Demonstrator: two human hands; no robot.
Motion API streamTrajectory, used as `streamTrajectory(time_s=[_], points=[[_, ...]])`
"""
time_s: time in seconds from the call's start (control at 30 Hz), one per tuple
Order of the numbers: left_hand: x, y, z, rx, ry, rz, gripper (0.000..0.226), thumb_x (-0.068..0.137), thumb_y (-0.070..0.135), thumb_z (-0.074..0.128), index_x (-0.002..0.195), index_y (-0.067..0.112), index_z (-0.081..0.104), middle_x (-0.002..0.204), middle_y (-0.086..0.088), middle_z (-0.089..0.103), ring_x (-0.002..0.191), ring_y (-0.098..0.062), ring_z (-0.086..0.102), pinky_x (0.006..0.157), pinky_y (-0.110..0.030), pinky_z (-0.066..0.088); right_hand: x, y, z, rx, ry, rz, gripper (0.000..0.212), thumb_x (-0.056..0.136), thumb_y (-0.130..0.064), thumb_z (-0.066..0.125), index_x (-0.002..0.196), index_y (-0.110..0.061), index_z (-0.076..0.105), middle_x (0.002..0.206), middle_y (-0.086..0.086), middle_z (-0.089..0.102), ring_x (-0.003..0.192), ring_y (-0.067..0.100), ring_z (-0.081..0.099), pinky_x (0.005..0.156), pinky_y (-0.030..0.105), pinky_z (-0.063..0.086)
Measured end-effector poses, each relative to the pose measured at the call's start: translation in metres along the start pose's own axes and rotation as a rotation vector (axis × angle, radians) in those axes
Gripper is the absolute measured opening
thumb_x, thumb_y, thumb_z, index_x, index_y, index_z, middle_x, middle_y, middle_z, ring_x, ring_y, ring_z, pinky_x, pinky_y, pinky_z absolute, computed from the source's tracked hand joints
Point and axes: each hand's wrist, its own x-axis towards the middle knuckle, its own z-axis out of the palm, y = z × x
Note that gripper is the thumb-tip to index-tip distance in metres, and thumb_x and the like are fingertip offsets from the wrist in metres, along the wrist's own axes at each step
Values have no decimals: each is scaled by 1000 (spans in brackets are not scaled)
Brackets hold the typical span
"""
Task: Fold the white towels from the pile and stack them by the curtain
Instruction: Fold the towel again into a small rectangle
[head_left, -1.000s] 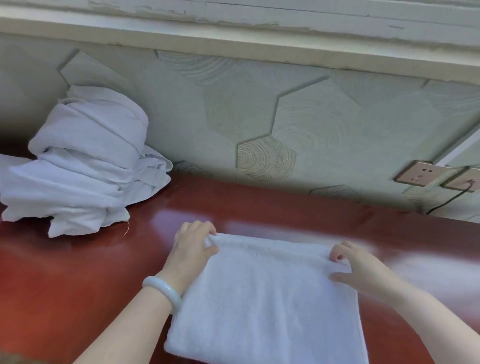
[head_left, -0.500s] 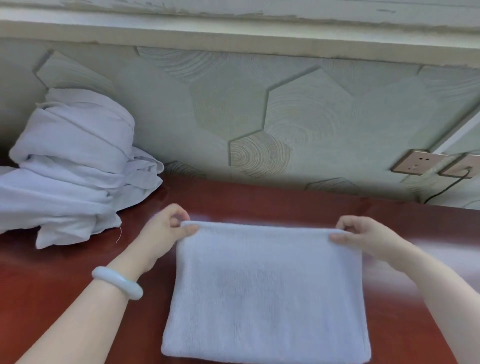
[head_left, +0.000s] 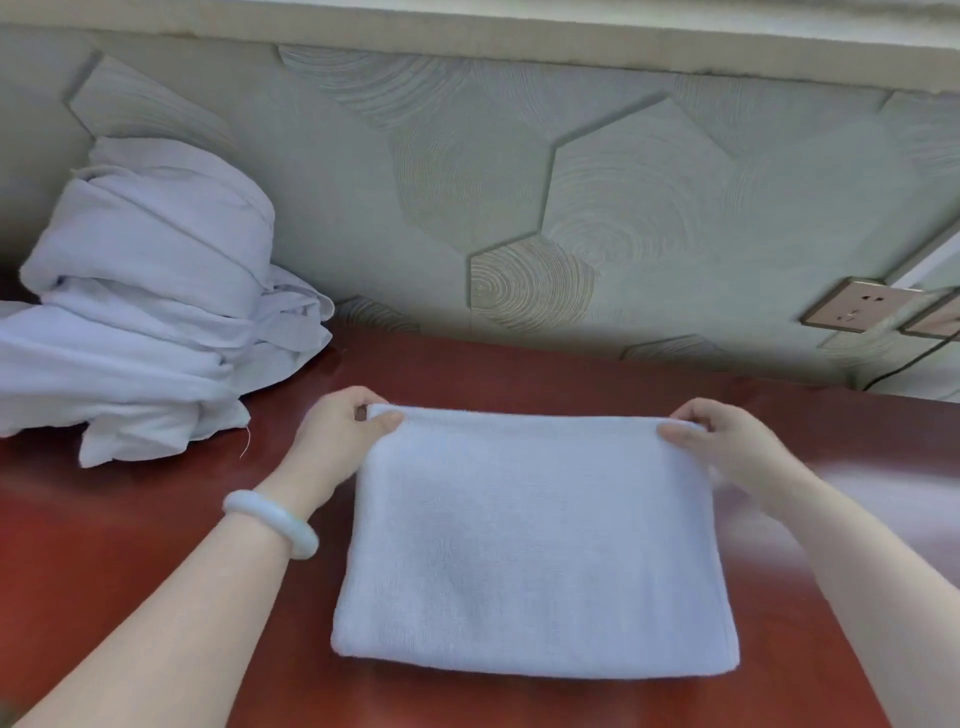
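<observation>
Head view. My left hand (head_left: 345, 434) pinches the far left corner of the folded towel (head_left: 535, 545), thumb on top of the cloth and fingers curled beneath the edge. My right hand (head_left: 727, 447) grips the far right corner in the same way, thumb laid flat along the upper face, fingers tucked behind. Both hands are closed on cloth, and neither is spread flat. A pale bracelet (head_left: 272, 522) sits on the left wrist.

The towel lies as a neat rectangle on the red table (head_left: 104, 545), spanning the gap between the two hands and running from them toward me. Its far edge is straight and taut between the grips; its near edge is rounded and thick, showing several layers.

Beyond and to the left of the left hand, well apart from it, the pile of unfolded white cloth (head_left: 150, 306) leans against the patterned wall (head_left: 519, 182). Bare tabletop lies between the pile and the left hand, and a band of it also separates the towel's far edge from the wall. Beyond the right hand, up on the wall, two wall sockets (head_left: 857, 312) are mounted, with a dark cord (head_left: 904, 361) trailing below them. Right of the right forearm the tabletop is blurred by glare.
</observation>
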Motion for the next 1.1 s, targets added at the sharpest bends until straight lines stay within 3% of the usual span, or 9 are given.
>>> streamTrajectory(time_s=[0.17, 0.3, 0.47, 0.57, 0.67, 0.8, 0.9, 1.0, 1.1], points=[[10, -15, 28, -14, -14, -222, 23, 88, 37, 68, 96, 19, 58, 85, 6, 56, 86, -19, 54, 62, -28, 35, 13, 14, 42, 82, 100, 194, 17, 90, -28, 66, 91, -11, 64, 83, 3, 58, 73, 19, 50, 54, 28, 34], [10, -16, 24, -13, -20, -147, 12, 91, 32, 65, 87, 21, 63, 79, 8, 56, 82, -16, 54, 60, -20, 37, 14, 14, 41, 47, 115, 149, 19, 91, -24, 63, 87, -7, 69, 83, 8, 64, 80, 25, 55, 60, 32, 35], [13, -20, 30, 22, 29, -91, 28, 89, 34, 67, 69, 19, 54, 66, 3, 48, 62, -15, 44, 53, -25, 30, 12, 19, 48, 127, 191, 177, 18, 93, -21, 61, 90, -5, 69, 93, 13, 66, 85, 25, 54, 66, 32, 38], [13, -18, 30, 8, 53, -157, 32, 86, 43, 69, 80, 13, 57, 78, 1, 55, 70, -16, 49, 56, -24, 34, 15, 2, 49, -272, 284, 221, 24, 89, -21, 65, 109, -8, 65, 118, 18, 57, 108, 35, 49, 87, 39, 37], [3, -23, 26, -50, 52, -251, 43, 85, 53, 66, 90, 11, 57, 83, -1, 61, 75, -18, 56, 61, -27, 40, 5, -43, 74, -484, 436, -234, 29, 81, -2, 68, 109, -6, 63, 115, 15, 58, 105, 38, 51, 87, 44, 37], [-26, -33, 13, -459, 27, -362, 38, 94, 47, 55, 89, 10, 58, 88, -11, 69, 76, -24, 67, 73, -41, 56, -32, -103, 165, -432, -20, -844, 44, 87, -6, 56, 131, -10, 55, 137, 8, 54, 126, 30, 49, 106, 42, 39], [-62, -42, 4, -575, -9, -396, 23, 98, 28, 55, 95, 6, 61, 89, -13, 69, 75, -20, 66, 66, -31, 52, -29, -117, 214, -559, -215, -829, 53, 100, -32, 33, 151, -18, 29, 160, 3, 21, 148, 21, 16, 121, 39, 6], [-93, -55, -3, -542, -91, -389, 15, 93, 22, 62, 96, 8, 65, 81, -6, 66, 67, -11, 57, 65, -26, 45, -13, -114, 232, -653, -85, -801, 55, 97, -41, 28, 144, -18, 45, 154, 3, 36, 142, 25, 34, 115, 40, 9], [-107, -62, -12, -458, -146, -369, 26, 78, 36, 72, 95, 17, 66, 86, -8, 68, 72, -11, 58, 71, -28, 45, -4, -115, 234, -696, -95, -758, 56, 97, -44, 27, 145, -19, 43, 156, 6, 32, 144, 29, 28, 114, 42, 8]])
